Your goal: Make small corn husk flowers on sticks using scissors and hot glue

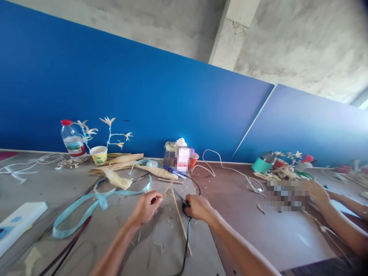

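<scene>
My left hand point(147, 209) is closed, thumb and fingertips pinching a thin straw-coloured strip of husk point(168, 189) that points up and right. My right hand point(198, 208) is wrapped round the black handles of scissors point(179, 196), whose blades point up and left towards the strip. Between the hands a slim dry stick point(181, 222) lies on the grey table point(207, 245), with small scraps around it. A black cable point(187, 245) runs down beside my right hand. Beyond my hands lie pale dried husks point(158, 172) and a blue-handled tool point(169, 169).
At left are a light-blue ribbon point(67, 232), a white power strip point(21, 222), a red-capped bottle point(73, 140) and a yellow cup point(98, 155) with husk flowers. A glass jar point(169, 154) stands against the blue partition point(138, 92). Another person's hands point(317, 191) work at right.
</scene>
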`<action>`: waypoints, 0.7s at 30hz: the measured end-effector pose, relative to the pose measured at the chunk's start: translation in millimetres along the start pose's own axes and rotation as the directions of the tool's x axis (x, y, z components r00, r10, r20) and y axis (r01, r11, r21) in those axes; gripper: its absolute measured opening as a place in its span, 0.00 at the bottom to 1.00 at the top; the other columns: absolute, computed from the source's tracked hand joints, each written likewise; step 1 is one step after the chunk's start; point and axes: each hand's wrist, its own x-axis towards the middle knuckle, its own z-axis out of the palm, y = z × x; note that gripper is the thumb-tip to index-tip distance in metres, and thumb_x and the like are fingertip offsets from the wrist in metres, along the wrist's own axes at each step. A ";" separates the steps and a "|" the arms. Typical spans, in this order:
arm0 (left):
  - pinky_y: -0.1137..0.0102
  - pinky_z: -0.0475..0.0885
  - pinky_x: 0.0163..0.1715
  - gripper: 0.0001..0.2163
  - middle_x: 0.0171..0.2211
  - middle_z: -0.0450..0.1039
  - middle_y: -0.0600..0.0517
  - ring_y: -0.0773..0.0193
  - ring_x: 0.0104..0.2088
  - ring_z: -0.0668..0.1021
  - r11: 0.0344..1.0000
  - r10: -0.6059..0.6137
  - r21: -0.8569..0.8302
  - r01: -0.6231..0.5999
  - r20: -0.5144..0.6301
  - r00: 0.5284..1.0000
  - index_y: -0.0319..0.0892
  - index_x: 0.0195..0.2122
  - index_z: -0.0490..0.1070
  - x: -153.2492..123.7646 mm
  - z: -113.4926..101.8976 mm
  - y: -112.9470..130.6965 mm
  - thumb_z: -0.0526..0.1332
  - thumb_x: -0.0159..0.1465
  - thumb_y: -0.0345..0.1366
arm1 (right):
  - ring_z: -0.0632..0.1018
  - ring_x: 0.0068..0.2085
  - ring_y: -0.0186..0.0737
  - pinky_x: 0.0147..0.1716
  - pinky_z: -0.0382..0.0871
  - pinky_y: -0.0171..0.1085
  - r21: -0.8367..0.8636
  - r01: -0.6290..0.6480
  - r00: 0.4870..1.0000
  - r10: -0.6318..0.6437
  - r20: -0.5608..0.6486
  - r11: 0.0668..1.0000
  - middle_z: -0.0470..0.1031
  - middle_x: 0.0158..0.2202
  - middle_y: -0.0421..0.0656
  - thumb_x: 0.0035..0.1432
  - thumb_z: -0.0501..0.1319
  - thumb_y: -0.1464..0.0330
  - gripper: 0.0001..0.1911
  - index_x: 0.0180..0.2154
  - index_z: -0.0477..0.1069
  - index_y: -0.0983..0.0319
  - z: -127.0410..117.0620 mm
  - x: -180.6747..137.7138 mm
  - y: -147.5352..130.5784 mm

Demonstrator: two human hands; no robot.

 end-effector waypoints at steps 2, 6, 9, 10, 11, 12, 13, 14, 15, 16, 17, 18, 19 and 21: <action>0.73 0.63 0.28 0.11 0.25 0.70 0.52 0.66 0.26 0.70 0.997 -0.041 -0.065 0.042 0.020 0.999 0.39 0.29 0.72 0.2 -1.5 0.9 0.54 0.56 0.39 | 0.75 0.36 0.46 0.29 0.59 0.35 0.095 -0.013 0.998 0.019 -0.067 0.995 0.76 0.33 0.47 0.45 0.56 0.69 0.17 0.40 0.70 0.61 2.5 0.4 6.4; 0.73 0.62 0.25 0.11 0.24 0.70 0.52 0.69 0.23 0.67 0.946 -0.142 -0.283 0.160 0.083 0.986 0.38 0.29 0.72 1.1 -5.5 2.2 0.56 0.55 0.40 | 0.73 0.28 0.38 0.26 0.58 0.33 0.506 0.050 0.991 0.020 -0.132 0.861 0.74 0.25 0.42 0.43 0.55 0.74 0.17 0.40 0.69 0.64 5.0 4.2 14.1; 0.74 0.60 0.23 0.11 0.25 0.70 0.52 0.71 0.21 0.65 0.849 -0.192 -0.476 0.228 0.124 0.974 0.37 0.27 0.72 1.3 -8.4 2.4 0.60 0.53 0.41 | 0.70 0.26 0.34 0.23 0.57 0.31 0.706 0.098 0.993 -0.021 -0.117 0.702 0.73 0.25 0.40 0.47 0.55 0.72 0.19 0.44 0.66 0.64 -1.1 2.5 11.0; 0.75 0.59 0.23 0.11 0.24 0.70 0.52 0.72 0.21 0.64 0.809 -0.204 -0.534 0.246 0.137 0.969 0.37 0.26 0.72 1.1 -9.3 2.3 0.61 0.52 0.42 | 0.70 0.25 0.33 0.22 0.57 0.31 0.770 0.105 0.994 -0.040 -0.103 0.629 0.73 0.25 0.39 0.49 0.55 0.70 0.19 0.46 0.66 0.64 -4.8 0.0 8.9; 0.75 0.58 0.22 0.11 0.25 0.70 0.52 0.73 0.21 0.64 0.768 -0.211 -0.585 0.260 0.152 0.966 0.37 0.26 0.71 0.9 -10.1 2.1 0.62 0.51 0.41 | 0.69 0.24 0.33 0.21 0.55 0.30 0.843 0.105 0.994 -0.069 -0.080 0.528 0.72 0.24 0.39 0.50 0.55 0.68 0.19 0.46 0.66 0.63 -9.0 -3.5 6.8; 0.76 0.57 0.22 0.11 0.25 0.70 0.52 0.74 0.20 0.64 0.730 -0.216 -0.628 0.270 0.163 0.963 0.37 0.25 0.71 0.6 -10.8 1.9 0.63 0.51 0.41 | 0.67 0.23 0.32 0.19 0.53 0.30 0.894 0.098 0.992 -0.112 -0.053 0.438 0.72 0.23 0.40 0.52 0.56 0.66 0.18 0.45 0.68 0.63 -13.2 -7.8 4.9; 0.76 0.57 0.22 0.10 0.25 0.70 0.52 0.74 0.20 0.64 0.693 -0.218 -0.666 0.276 0.171 0.961 0.37 0.25 0.71 0.3 -11.6 1.6 0.64 0.51 0.41 | 0.66 0.22 0.31 0.18 0.51 0.30 0.924 0.086 0.988 -0.153 -0.030 0.372 0.71 0.22 0.40 0.52 0.56 0.63 0.16 0.41 0.70 0.64 -17.1 -12.6 3.5; 0.76 0.56 0.22 0.10 0.26 0.70 0.52 0.75 0.20 0.64 0.659 -0.217 -0.699 0.278 0.177 0.960 0.37 0.25 0.70 0.0 -12.3 1.3 0.64 0.50 0.40 | 0.65 0.21 0.31 0.17 0.50 0.30 0.940 0.082 0.984 -0.179 -0.023 0.330 0.71 0.21 0.41 0.52 0.57 0.61 0.15 0.37 0.72 0.64 -20.4 -17.7 2.7; 0.76 0.56 0.22 0.10 0.26 0.70 0.53 0.75 0.20 0.63 0.630 -0.214 -0.725 0.279 0.183 0.960 0.37 0.24 0.70 -0.3 -13.1 1.0 0.65 0.50 0.40 | 0.65 0.21 0.31 0.17 0.49 0.30 0.951 0.080 0.981 -0.194 -0.022 0.298 0.71 0.21 0.42 0.52 0.58 0.61 0.14 0.36 0.73 0.64 -22.9 -22.9 2.2; 0.76 0.56 0.22 0.10 0.26 0.70 0.53 0.76 0.20 0.63 0.605 -0.210 -0.745 0.282 0.193 0.959 0.37 0.24 0.69 -0.5 -13.8 0.8 0.65 0.50 0.40 | 0.65 0.21 0.31 0.17 0.49 0.30 0.959 0.073 0.979 -0.203 -0.016 0.275 0.71 0.21 0.42 0.51 0.59 0.60 0.14 0.35 0.73 0.64 -24.7 -27.7 2.1; 0.76 0.57 0.22 0.10 0.26 0.70 0.53 0.76 0.19 0.62 0.583 -0.205 -0.760 0.288 0.205 0.957 0.37 0.23 0.69 -0.8 -14.5 0.7 0.65 0.50 0.40 | 0.65 0.21 0.31 0.17 0.49 0.30 0.964 0.064 0.977 -0.212 -0.008 0.258 0.71 0.21 0.42 0.51 0.60 0.60 0.14 0.35 0.73 0.64 -25.9 -32.0 1.9; 0.75 0.57 0.22 0.11 0.26 0.70 0.53 0.76 0.19 0.62 0.565 -0.198 -0.771 0.292 0.218 0.956 0.37 0.23 0.68 -1.0 -15.0 0.9 0.65 0.50 0.40 | 0.66 0.22 0.31 0.18 0.51 0.30 0.969 0.059 0.975 -0.221 -0.005 0.239 0.71 0.21 0.41 0.50 0.60 0.61 0.14 0.36 0.73 0.64 -26.4 -35.4 1.5; 0.75 0.57 0.23 0.11 0.26 0.70 0.53 0.76 0.19 0.62 0.552 -0.189 -0.778 0.299 0.233 0.954 0.37 0.22 0.68 -1.3 -15.4 1.4 0.65 0.50 0.40 | 0.67 0.23 0.32 0.19 0.53 0.30 0.975 0.061 0.974 -0.228 -0.012 0.213 0.71 0.22 0.41 0.49 0.62 0.62 0.14 0.36 0.72 0.64 -26.6 -37.7 0.3; 0.75 0.57 0.23 0.10 0.26 0.70 0.53 0.76 0.19 0.63 0.536 -0.178 -0.783 0.315 0.260 0.949 0.38 0.23 0.68 -2.1 -15.6 3.2 0.65 0.50 0.39 | 0.69 0.26 0.33 0.22 0.57 0.30 0.987 0.099 0.973 -0.222 -0.069 0.128 0.72 0.24 0.40 0.45 0.65 0.64 0.15 0.36 0.70 0.63 -25.9 -37.8 -4.7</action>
